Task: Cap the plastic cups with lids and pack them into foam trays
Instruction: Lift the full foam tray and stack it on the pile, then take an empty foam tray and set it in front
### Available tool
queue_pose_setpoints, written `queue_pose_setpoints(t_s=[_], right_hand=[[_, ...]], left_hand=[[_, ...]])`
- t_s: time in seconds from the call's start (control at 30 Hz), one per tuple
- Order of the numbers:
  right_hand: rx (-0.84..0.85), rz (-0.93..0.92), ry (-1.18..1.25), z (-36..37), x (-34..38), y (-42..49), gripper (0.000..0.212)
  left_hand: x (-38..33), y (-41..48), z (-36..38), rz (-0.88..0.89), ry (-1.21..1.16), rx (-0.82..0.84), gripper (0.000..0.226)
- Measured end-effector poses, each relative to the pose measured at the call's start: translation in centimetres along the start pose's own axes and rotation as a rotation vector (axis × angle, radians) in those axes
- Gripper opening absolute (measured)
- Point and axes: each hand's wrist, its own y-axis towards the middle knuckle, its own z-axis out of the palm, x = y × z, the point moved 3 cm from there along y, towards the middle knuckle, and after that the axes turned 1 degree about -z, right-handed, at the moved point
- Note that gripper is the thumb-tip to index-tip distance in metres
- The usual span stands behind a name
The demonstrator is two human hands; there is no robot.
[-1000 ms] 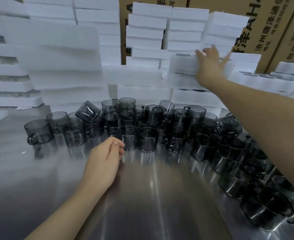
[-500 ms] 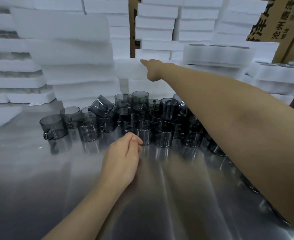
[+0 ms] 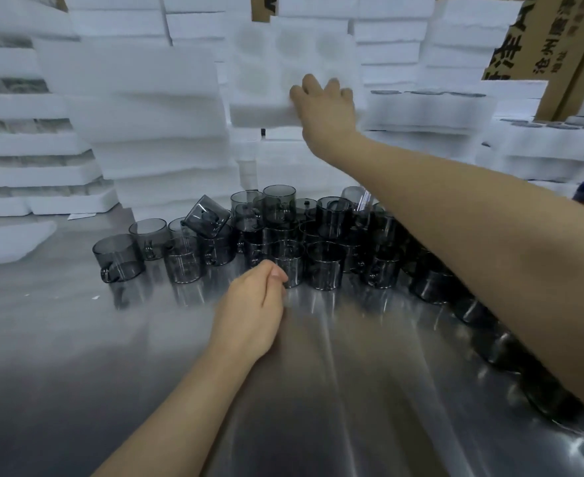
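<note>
White foam trays [image 3: 146,108] stacked at the table's [image 3: 77,356] far edge; smoky grey see-through cups [image 3: 323,265] (dark where clustered); shiny silver table; brown cartons [image 3: 559,39] with black print.

The white foam tray [image 3: 266,70] I hold stands tilted, round pockets facing me, above crowded smoky grey cups [image 3: 323,266].
</note>
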Motion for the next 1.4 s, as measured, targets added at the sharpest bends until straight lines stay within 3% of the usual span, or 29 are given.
queue_pose_setpoints(t_s=[0.07,0.2,0.3,0.43,0.47,0.53,0.57,0.67,0.7,0.8,0.83,0.87,0.93,1.1,1.27,1.4], right_hand=[[-0.032,-0.085,0.013,-3.6,0.1,-1.2,0.037],[-0.100,-0.163,0.294,-10.6,2.1,-8.8,0.030],[0.013,-0.177,0.422,-13.6,4.1,-16.9,0.030],[0.138,-0.269,0.450,-14.9,5.6,-27.2,0.025],[0.148,-0.298,0.435,-14.9,5.7,-29.2,0.026],[0.258,-0.395,0.383,-14.4,6.3,-32.1,0.030],[0.307,-0.431,0.347,-13.9,6.5,-33.1,0.034],[0.305,-0.428,0.406,-13.6,5.7,-32.4,0.046],[0.250,-0.359,0.499,-13.8,5.2,-31.2,0.047],[-0.208,0.041,0.689,-13.0,0.5,-26.6,0.037],[-0.242,0.176,0.717,-11.8,-1.2,-25.0,0.034],[-0.205,0.276,0.714,-10.2,-2.3,-23.8,0.032],[-0.107,0.369,0.681,-6.8,-3.2,-23.3,0.030],[-0.103,0.377,0.650,-2.9,-3.6,-24.3,0.034],[0.054,0.361,0.526,-1.5,-4.3,-23.4,0.056],[0.081,0.332,0.471,-0.7,-5.0,-22.4,0.062]], left_hand=[[0.0,0.3,-0.1,-0.047,-0.059,-0.010,0.031],[0.2,0.8,-1.4,-0.291,-0.499,-0.218,0.031],[0.9,0.8,-3.7,-0.394,-0.738,-0.373,0.027],[0.7,-1.5,-6.7,-0.572,-0.837,-0.894,0.024],[1.1,-1.4,-7.4,-0.548,-0.856,-0.901,0.025],[2.4,-0.6,-8.2,-0.547,-1.089,-0.616,0.026],[2.8,-0.5,-8.6,-0.555,-1.188,-0.545,0.028],[3.1,-0.4,-8.4,-0.563,-1.154,-0.465,0.029],[2.6,-0.4,-8.0,-0.538,-1.126,-0.440,0.030],[1.3,0.0,-7.0,-0.459,-1.082,-0.316,0.030],[1.0,0.2,-6.9,-0.430,-1.053,-0.270,0.026],[0.6,0.4,-6.7,-0.393,-1.019,-0.213,0.023],[0.1,0.4,-6.3,-0.337,-0.925,-0.082,0.037],[0.6,0.7,-5.9,-0.314,-0.814,0.094,0.051],[1.0,0.9,-5.4,-0.304,-0.785,0.171,0.056],[0.9,0.4,-4.7,-0.302,-0.772,0.247,0.063]])
